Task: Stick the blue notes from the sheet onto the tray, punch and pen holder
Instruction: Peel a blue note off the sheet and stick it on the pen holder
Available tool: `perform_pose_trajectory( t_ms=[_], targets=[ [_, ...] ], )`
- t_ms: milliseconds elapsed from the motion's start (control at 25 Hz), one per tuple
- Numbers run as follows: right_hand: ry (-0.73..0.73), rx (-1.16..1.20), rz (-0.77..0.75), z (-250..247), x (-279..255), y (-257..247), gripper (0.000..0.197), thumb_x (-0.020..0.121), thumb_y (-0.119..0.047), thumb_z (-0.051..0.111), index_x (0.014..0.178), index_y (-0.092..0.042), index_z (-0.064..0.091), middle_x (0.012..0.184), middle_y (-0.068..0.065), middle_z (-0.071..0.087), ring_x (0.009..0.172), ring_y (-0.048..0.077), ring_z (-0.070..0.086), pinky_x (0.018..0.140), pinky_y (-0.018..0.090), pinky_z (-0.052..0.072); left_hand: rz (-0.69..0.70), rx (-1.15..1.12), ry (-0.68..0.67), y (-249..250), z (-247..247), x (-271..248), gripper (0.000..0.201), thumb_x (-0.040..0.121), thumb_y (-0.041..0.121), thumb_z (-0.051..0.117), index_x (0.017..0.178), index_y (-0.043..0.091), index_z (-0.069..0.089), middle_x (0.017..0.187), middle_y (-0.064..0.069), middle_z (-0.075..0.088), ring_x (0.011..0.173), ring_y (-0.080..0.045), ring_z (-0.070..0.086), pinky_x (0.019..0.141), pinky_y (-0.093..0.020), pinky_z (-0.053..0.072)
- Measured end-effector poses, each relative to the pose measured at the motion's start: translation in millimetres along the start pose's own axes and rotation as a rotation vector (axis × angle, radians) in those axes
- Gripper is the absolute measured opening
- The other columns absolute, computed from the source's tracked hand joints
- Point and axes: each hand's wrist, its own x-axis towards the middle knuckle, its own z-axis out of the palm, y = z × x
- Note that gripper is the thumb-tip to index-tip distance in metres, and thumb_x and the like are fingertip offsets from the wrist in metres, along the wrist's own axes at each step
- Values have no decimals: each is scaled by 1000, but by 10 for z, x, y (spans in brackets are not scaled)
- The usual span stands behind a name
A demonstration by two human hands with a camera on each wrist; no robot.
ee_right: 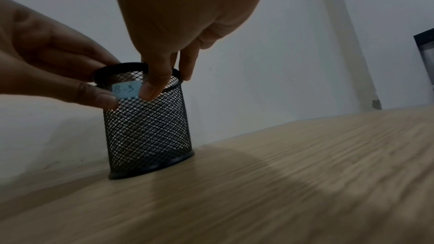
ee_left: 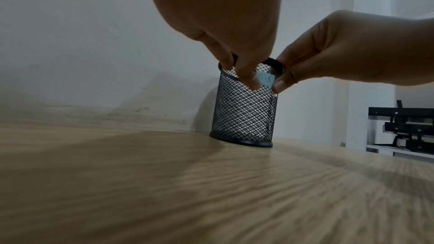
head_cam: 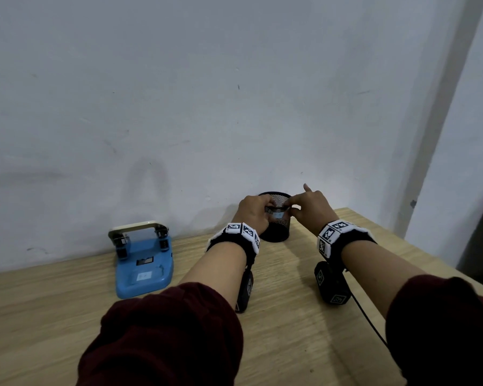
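Observation:
The black mesh pen holder [head_cam: 275, 232] stands upright on the wooden table by the wall. A small blue note [ee_right: 126, 90] marked "B-3" lies on its outer wall just under the rim, also seen as the note [ee_left: 265, 81]. My left hand [head_cam: 264, 210] pinches the rim, its thumb on the note's left edge and a finger inside the holder. My right hand [head_cam: 293, 208] pinches the rim from the other side, thumb on the note's right edge, index finger raised. The blue hole punch [head_cam: 144, 263] sits to the left with a note [head_cam: 144, 275] on its base.
A white wall [head_cam: 234, 107] runs close behind the holder and punch. The table's right edge [head_cam: 402, 232] slants past my right wrist. Beyond that edge stands a dark metal rack [ee_left: 404, 129]. A black cable [head_cam: 368, 321] trails from the right wrist camera.

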Motion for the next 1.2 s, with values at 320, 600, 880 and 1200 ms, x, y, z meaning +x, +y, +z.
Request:
perform_pose_trajectory(
  t_ms=[320, 600, 880, 1200],
  targets=[
    [-79, 63, -2, -44, -14, 34, 33, 84, -1, 61, 113, -12, 71, 113, 11, 73, 107, 29, 65, 122, 33, 9, 4, -46, -97, -82, -23, 30, 49, 73, -2, 70, 119, 14, 63, 122, -9, 69, 113, -26, 63, 98, -32, 50],
    [-65, 102, 11, -78, -34, 19, 27, 87, -9, 62, 112, -11, 71, 109, 17, 73, 108, 36, 62, 121, 31, 12, 28, -139, -8, -56, 1, 13, 35, 80, 17, 71, 113, 9, 67, 112, -10, 74, 108, -22, 66, 93, -26, 47],
    [-25, 120, -8, 5, -28, 80, 25, 88, -8, 61, 109, -11, 73, 103, 14, 76, 105, 33, 66, 122, 33, 14, 38, -194, 12, -35, 3, 15, 27, 84, -1, 57, 109, 1, 68, 106, -16, 75, 105, -24, 69, 97, -27, 49],
    [21, 81, -2, 35, -29, 47, 28, 88, -1, 56, 107, -11, 74, 102, 13, 76, 105, 33, 66, 121, 29, 13, 17, -197, 33, -6, 16, -4, 39, 84, -14, 40, 106, 0, 69, 106, -16, 75, 96, -25, 73, 80, -7, 45]
  ],
)
